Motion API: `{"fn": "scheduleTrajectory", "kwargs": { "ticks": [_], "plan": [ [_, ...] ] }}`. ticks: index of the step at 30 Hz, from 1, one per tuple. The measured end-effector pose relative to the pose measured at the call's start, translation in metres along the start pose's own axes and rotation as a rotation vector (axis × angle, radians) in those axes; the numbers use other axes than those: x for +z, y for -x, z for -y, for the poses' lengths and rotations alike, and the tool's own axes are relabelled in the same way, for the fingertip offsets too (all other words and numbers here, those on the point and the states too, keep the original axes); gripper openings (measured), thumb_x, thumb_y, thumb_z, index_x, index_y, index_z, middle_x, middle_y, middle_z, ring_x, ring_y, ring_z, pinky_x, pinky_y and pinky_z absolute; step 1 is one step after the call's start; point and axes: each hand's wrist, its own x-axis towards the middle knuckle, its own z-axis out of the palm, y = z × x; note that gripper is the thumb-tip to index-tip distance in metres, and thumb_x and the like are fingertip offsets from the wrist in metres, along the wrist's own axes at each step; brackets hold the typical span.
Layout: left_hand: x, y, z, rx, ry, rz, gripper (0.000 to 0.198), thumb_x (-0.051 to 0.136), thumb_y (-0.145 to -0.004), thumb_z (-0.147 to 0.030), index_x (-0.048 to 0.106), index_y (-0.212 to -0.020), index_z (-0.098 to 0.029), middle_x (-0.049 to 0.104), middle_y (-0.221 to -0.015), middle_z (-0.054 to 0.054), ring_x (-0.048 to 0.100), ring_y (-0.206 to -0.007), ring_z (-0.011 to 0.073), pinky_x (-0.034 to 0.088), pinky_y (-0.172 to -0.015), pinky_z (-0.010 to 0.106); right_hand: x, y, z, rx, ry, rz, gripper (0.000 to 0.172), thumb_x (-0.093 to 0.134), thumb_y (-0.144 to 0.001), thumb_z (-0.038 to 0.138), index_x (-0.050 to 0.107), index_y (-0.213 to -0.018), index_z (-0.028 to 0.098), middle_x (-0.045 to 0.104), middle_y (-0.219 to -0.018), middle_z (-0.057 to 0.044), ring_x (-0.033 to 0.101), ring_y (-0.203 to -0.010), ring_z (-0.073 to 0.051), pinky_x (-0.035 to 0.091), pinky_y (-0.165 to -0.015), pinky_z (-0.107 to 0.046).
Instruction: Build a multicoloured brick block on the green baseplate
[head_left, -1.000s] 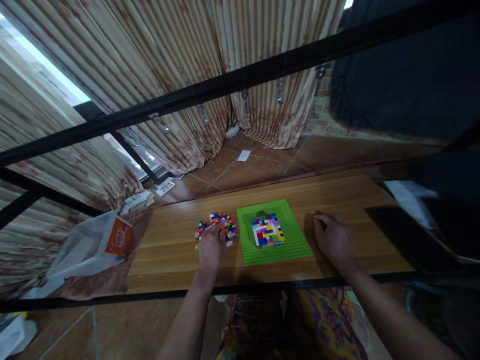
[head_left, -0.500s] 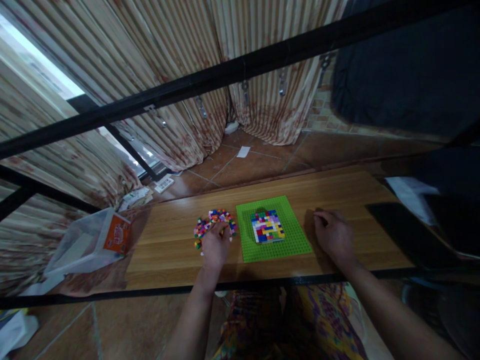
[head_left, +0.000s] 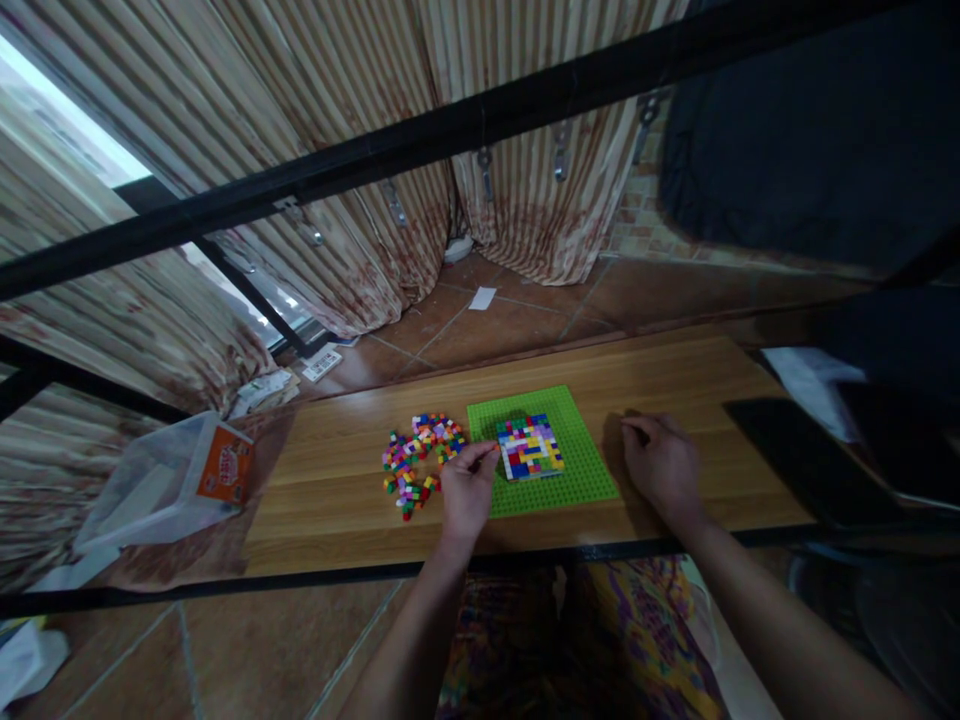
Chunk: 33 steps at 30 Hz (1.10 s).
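Observation:
My left hand [head_left: 466, 495] is over the left edge of the green studded baseplate [head_left: 589, 455], its thumb and forefinger pinched on a tiny reddish building brick that barely shows. Its fingertips are close to the left side of a block of multicoloured bricks [head_left: 531, 447] built up on the plate. Left of the plate, loose small bricks [head_left: 411, 492] lie in a curved heap on the wooden table [head_left: 330, 490]. My right hand [head_left: 664, 468] rests on the table to the right of the plate, fingers curled and pressed together; whether they hold anything is hidden.
A clear plastic bin [head_left: 161, 490] with an orange label stands beyond the table's left end. At the right lies a flat black object [head_left: 802, 455] near white paper [head_left: 810, 375]. A black metal bar [head_left: 420, 150] crosses above the table's far side, in front of striped curtains.
My left hand has moved right, from the loose bricks to the baseplate's left edge, uncovering the near part of the heap. My right hand stays in place. The view has shifted slightly.

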Motion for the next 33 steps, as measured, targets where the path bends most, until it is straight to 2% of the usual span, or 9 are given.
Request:
{"fn": "scheduleTrajectory", "kwargs": {
  "ticks": [5,13,19,26,33],
  "plan": [
    [0.006,0.004,0.002,0.023,0.011,-0.044,0.015,0.066,-0.081,-0.032,0.077,-0.087,-0.023,0.077,-0.089,0.004,0.071,-0.083,0.0187,0.057,-0.081,0.033,-0.001,0.000,0.000,0.007,0.006,0.001,0.033,0.047,-0.089,0.035,0.074,-0.089,0.016,0.070,-0.090,-0.012,0.063,-0.078,-0.022,0.049,-0.073,-0.034],
    [0.016,0.002,0.003,-0.057,0.151,-0.102,0.014,0.072,-0.073,-0.029,0.076,-0.081,-0.018,0.076,-0.080,0.004,0.067,-0.071,0.0155,0.053,-0.071,0.028,0.000,0.000,-0.001,0.006,0.011,0.009,0.032,0.047,-0.089,0.035,0.073,-0.089,0.016,0.070,-0.089,-0.011,0.063,-0.078,-0.022,0.048,-0.072,-0.034],
    [0.015,0.002,-0.001,-0.081,0.189,-0.090,0.013,0.072,-0.070,-0.026,0.075,-0.078,-0.016,0.074,-0.076,0.003,0.064,-0.069,0.0135,0.050,-0.069,0.025,0.000,0.000,-0.001,0.008,0.009,0.003,0.032,0.047,-0.089,0.035,0.073,-0.088,0.016,0.069,-0.088,-0.011,0.063,-0.078,-0.022,0.048,-0.072,-0.033],
    [0.013,0.004,-0.003,-0.092,0.187,-0.061,0.015,0.072,-0.070,-0.027,0.074,-0.080,-0.016,0.073,-0.080,0.004,0.064,-0.073,0.0139,0.050,-0.072,0.026,-0.001,-0.001,0.000,0.023,0.015,0.010,0.031,0.048,-0.088,0.035,0.074,-0.088,0.017,0.070,-0.087,-0.011,0.062,-0.078,-0.023,0.048,-0.071,-0.034],
    [0.014,0.002,-0.008,-0.143,0.219,-0.059,0.015,0.071,-0.070,-0.030,0.072,-0.076,-0.015,0.070,-0.073,0.002,0.060,-0.067,0.0114,0.048,-0.067,0.024,-0.001,-0.001,0.000,0.006,0.005,0.002,0.030,0.049,-0.088,0.033,0.074,-0.087,0.016,0.070,-0.087,-0.011,0.063,-0.078,-0.022,0.049,-0.072,-0.033]
  ]
}}
